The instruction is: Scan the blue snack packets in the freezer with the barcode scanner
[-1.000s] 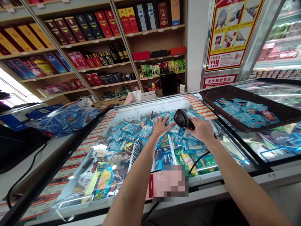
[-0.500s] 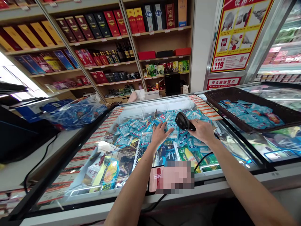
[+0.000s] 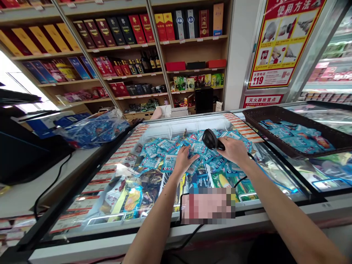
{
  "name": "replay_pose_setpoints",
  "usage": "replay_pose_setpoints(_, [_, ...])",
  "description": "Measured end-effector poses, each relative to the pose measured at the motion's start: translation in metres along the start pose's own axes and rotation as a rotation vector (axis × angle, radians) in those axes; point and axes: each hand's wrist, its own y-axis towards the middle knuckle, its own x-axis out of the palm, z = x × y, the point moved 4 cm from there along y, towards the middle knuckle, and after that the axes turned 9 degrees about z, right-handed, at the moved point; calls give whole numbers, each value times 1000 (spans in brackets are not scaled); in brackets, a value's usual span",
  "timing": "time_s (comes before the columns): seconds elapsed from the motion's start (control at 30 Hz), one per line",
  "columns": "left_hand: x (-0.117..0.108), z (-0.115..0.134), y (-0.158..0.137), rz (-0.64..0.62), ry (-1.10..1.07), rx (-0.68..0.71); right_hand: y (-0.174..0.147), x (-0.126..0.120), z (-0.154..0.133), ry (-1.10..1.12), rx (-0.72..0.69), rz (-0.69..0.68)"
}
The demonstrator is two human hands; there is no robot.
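My right hand (image 3: 233, 151) is wrapped round the handle of a black barcode scanner (image 3: 209, 139), whose head points left over the packets. My left hand (image 3: 184, 160) rests on the heap of small blue packets (image 3: 167, 145), thumb apart from the slightly bent fingers, with nothing visibly gripped. The packets lie spread over the glass top of a chest freezer (image 3: 82, 220). A phone-like flat device (image 3: 184, 209), largely pixelated, sits at the freezer's near edge between my forearms. The scanner's black cable (image 3: 240, 180) runs down beneath my right hand.
At the right, a dark brown basket (image 3: 255, 114) holds more blue packets. A clear plastic bag (image 3: 96, 126) of blue packs lies on the left counter beside a black monitor-like object (image 3: 22, 154). Shelves (image 3: 129, 47) of boxes and bottles stand behind.
My left hand has drawn its spread fingers closer together and shifted slightly left among the packets. The scanner has moved a little left with my right hand. The whole view has shifted slightly.
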Motion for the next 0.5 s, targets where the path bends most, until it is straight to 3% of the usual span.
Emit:
replay_pose_setpoints(0.17, [-11,-1,-2,-12,-2,-38,-13,15,-8,45,-29,9])
replay_pose_setpoints(0.37, [-30,-9,-2,-238,178,-93,-15,22,-1,37,-3,12])
replay_pose_setpoints(0.5, [-34,-13,-3,-311,120,-154,-15,23,-2,27,-10,-3])
